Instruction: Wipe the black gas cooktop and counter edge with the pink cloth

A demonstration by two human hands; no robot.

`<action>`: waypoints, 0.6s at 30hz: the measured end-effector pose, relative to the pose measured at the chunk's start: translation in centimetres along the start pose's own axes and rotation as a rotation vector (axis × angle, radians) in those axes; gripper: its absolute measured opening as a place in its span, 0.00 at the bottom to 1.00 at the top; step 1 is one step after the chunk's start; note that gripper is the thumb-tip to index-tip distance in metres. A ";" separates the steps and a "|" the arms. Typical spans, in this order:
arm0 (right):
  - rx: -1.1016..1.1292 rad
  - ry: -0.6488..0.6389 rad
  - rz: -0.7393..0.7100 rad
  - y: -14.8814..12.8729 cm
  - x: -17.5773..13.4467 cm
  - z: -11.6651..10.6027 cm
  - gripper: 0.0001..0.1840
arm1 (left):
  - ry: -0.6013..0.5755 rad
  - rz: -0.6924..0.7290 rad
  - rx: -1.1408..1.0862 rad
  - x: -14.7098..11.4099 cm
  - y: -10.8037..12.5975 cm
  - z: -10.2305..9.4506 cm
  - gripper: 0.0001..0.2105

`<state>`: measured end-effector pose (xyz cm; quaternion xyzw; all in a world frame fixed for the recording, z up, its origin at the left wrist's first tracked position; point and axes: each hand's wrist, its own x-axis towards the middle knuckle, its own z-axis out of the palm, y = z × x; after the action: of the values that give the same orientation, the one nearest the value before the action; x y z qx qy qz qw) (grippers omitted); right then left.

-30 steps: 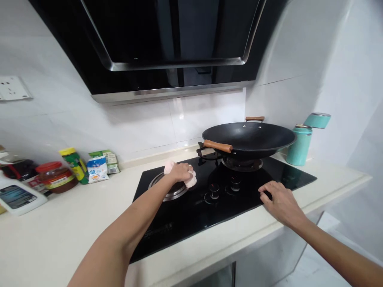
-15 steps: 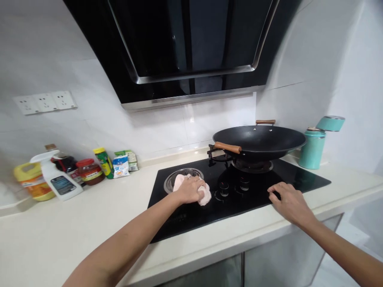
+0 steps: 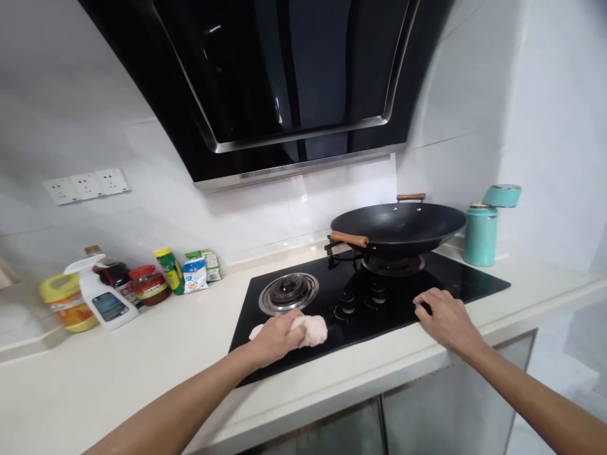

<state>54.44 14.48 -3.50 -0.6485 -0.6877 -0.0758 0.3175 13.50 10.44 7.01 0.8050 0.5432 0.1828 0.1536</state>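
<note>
My left hand [image 3: 279, 338] is closed on a pale pink cloth [image 3: 313, 330], bunched up and pressed on the front left of the black glass gas stove [image 3: 327, 344]. Just behind it, the left burner [image 3: 289, 292] is fully visible. My right hand [image 3: 446, 319] rests at the stove's front edge, its fingers loosely bent with a gap to the thumb and nothing held. Between the hands are two black control knobs, the left knob [image 3: 348, 302] and the right knob [image 3: 378, 291]. A large black wok [image 3: 403, 227] with wooden handles sits over the right burner.
A black range hood [image 3: 294, 82] overhangs the stove. Left on the counter [image 3: 156, 354] stand a yellow jug [image 3: 69, 303], a white spray bottle [image 3: 107, 300], a red-lidded jar [image 3: 149, 285], a green canister [image 3: 169, 272] and small packets [image 3: 195, 275]. A teal flask [image 3: 480, 235] stands right.
My left hand has drawn the cloth off the left burner, toward the stove's front edge. My right hand keeps its place on the stove. The camera view has shifted slightly.
</note>
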 end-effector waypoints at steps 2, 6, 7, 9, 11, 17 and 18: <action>-0.005 0.004 0.000 0.0 0.0 0.0 0.16 | 0.065 -0.106 -0.241 0.0 -0.3 -0.8 0.09; 0.003 0.005 0.003 0.0 0.0 0.0 0.16 | -0.045 -0.324 -0.876 0.6 -0.9 -2.3 0.11; 0.006 0.003 0.004 0.0 0.1 0.0 0.16 | -0.096 -0.354 -1.004 0.7 -1.0 -2.6 0.13; 0.013 0.000 0.005 -0.1 0.1 0.0 0.16 | -0.151 -0.378 -1.171 0.8 -0.9 -3.1 0.15; 0.014 -0.004 0.006 -0.1 0.1 0.0 0.16 | -0.159 -0.371 -1.246 0.8 -0.6 -3.3 0.18; 0.005 -0.011 0.000 -0.1 0.2 0.1 0.17 | -0.159 -0.340 -1.142 0.8 0.5 -2.5 0.28; 0.010 -0.012 -0.002 -0.1 0.2 0.1 0.17 | -0.156 -0.337 -1.119 0.8 0.6 -2.3 0.29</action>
<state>54.36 14.71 -3.41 -0.6469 -0.6904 -0.0689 0.3164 13.14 11.10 9.43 0.5154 0.4716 0.3551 0.6212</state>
